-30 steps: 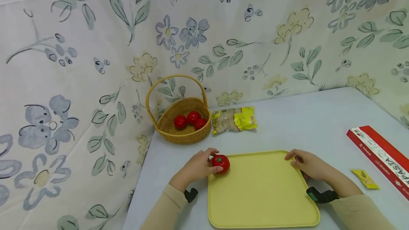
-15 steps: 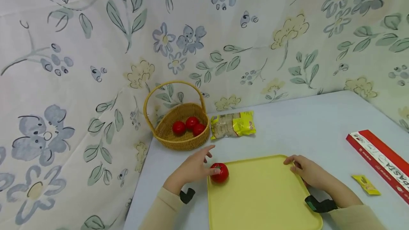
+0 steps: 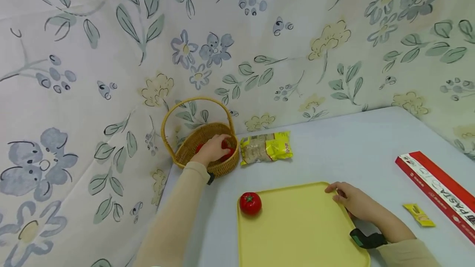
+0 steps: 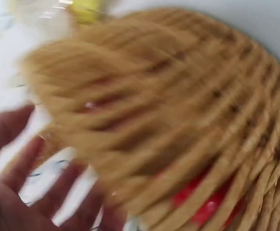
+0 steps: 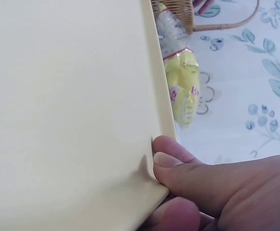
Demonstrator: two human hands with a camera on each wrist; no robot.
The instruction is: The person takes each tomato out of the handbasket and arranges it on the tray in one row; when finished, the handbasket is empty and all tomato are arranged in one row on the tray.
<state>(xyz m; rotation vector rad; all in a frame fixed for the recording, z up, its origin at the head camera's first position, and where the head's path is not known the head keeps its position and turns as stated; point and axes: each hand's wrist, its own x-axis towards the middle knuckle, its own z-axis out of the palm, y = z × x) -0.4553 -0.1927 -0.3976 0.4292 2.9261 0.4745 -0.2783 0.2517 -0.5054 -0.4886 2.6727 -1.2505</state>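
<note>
My left hand [image 3: 212, 150] reaches over the rim of a wicker basket [image 3: 224, 170], above the red tomatoes [image 3: 227, 155] inside, which it partly hides. In the blurred left wrist view its fingers [image 4: 58, 187] are spread and relaxed beside the weave of the basket, with red showing through the gaps. A single tomato [image 3: 250, 204] sits in the far left corner of a yellow tray [image 3: 289, 230]. At the tray's far right corner, my right hand [image 3: 354, 203] pinches the edge, thumb on top and other fingers outside and below, as the right wrist view shows.
A yellow and clear packet [image 3: 266, 148] lies right beside the basket. Over on the right are a long red and white pasta box [image 3: 438, 190] and a small yellow sachet [image 3: 419, 215]. Floral cloth [image 3: 259, 73] hangs behind the white table.
My left hand has let go of the tomato at the tray's corner and moved away and to the left into the basket. My right hand stays on the tray.
</note>
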